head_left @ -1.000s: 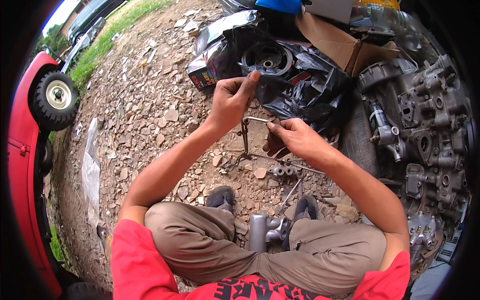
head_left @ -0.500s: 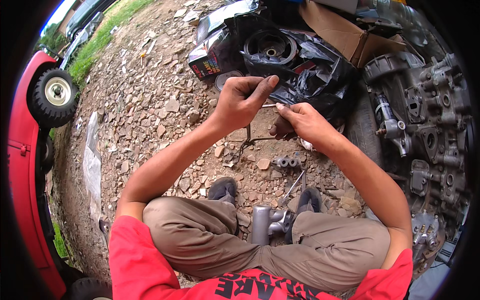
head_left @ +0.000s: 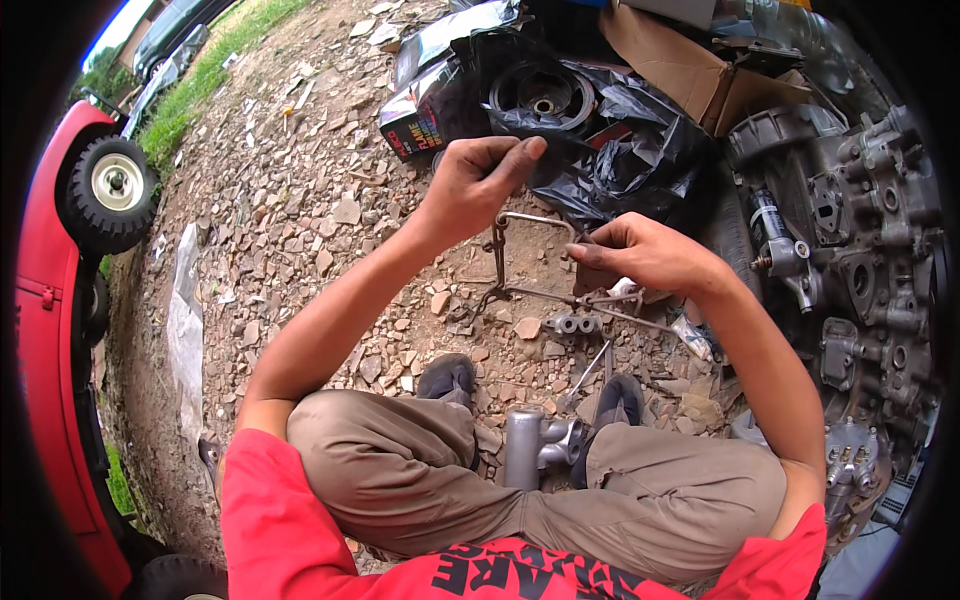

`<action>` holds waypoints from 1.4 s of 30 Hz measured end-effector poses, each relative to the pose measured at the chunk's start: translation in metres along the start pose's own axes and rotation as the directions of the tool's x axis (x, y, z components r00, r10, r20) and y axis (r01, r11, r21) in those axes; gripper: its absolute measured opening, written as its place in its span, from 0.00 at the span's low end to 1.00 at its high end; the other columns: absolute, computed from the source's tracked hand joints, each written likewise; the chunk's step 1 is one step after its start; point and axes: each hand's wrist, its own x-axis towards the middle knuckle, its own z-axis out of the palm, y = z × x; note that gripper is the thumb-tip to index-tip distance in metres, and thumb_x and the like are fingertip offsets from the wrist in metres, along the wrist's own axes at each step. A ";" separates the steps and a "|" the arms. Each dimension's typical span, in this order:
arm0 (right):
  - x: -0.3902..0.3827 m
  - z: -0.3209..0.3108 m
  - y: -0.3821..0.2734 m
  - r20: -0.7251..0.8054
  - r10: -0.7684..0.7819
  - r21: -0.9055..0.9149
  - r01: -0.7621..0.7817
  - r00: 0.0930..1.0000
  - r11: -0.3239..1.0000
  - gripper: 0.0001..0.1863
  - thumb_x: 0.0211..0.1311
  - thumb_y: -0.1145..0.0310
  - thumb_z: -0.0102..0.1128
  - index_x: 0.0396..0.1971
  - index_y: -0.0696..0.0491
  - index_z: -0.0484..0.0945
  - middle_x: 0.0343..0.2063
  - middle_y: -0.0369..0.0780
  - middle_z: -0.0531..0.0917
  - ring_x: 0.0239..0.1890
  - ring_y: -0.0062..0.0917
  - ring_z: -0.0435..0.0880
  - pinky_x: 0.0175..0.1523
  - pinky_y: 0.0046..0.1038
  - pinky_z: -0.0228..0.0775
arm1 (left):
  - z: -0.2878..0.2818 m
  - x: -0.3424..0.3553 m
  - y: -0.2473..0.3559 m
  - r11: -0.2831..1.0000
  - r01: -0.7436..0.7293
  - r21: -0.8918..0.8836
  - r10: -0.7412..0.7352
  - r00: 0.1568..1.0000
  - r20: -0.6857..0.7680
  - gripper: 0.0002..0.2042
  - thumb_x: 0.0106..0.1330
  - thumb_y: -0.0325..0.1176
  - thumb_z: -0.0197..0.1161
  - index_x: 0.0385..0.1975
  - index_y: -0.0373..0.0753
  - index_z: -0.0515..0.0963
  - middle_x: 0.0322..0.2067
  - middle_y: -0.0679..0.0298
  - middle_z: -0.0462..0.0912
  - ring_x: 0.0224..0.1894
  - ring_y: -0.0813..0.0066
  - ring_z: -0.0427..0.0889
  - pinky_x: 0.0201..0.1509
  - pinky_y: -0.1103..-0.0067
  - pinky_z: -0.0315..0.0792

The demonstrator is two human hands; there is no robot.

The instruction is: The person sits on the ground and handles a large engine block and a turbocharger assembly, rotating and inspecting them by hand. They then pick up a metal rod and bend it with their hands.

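Observation:
A bent metal pipe assembly, with thin rods and brackets, hangs between my hands above the stony ground. My left hand is closed at its upper left corner, thumb raised; the grip itself is hidden behind the fingers. My right hand pinches the assembly's right side with thumb and fingers. Below it lie a small metal block with holes and a long thin tool. A silver metal housing stands between my bent legs, near my shoes.
A black bag holding a pulley, an open cardboard box and a printed carton lie ahead. Greasy engine parts and a tyre crowd the right. A red vehicle stands at the left.
My right hand has moved rightward, away from my left hand, baring more of the pipe assembly. My left hand shifted right, then slightly up and back left.

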 end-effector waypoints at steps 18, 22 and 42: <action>0.016 0.032 0.005 -0.095 0.002 -0.149 -0.016 0.996 0.989 0.26 0.70 0.51 0.55 0.26 0.62 0.82 0.19 0.38 0.80 0.24 0.19 0.75 0.33 0.29 0.69 | 0.029 -0.015 -0.001 0.996 0.042 -0.082 -0.034 0.994 0.100 0.23 0.76 0.42 0.56 0.16 0.38 0.70 0.13 0.76 0.64 0.17 0.90 0.58 0.20 0.83 0.50; -0.005 0.010 -0.023 -0.014 0.075 -0.248 -0.076 0.997 0.966 0.27 0.73 0.51 0.52 0.22 0.59 0.81 0.17 0.32 0.79 0.22 0.14 0.72 0.29 0.24 0.64 | 0.010 -0.007 -0.006 0.997 0.025 -0.073 -0.019 0.997 0.079 0.22 0.75 0.41 0.57 0.16 0.39 0.71 0.13 0.77 0.64 0.17 0.90 0.57 0.19 0.82 0.50; 0.019 0.017 -0.011 -0.156 -0.023 -0.362 -0.035 0.987 0.931 0.24 0.66 0.54 0.59 0.23 0.64 0.81 0.17 0.42 0.80 0.22 0.27 0.76 0.33 0.33 0.70 | 0.030 -0.011 -0.001 0.996 -0.041 0.080 0.042 0.999 -0.005 0.20 0.73 0.37 0.60 0.17 0.32 0.73 0.13 0.77 0.60 0.20 0.90 0.56 0.19 0.80 0.49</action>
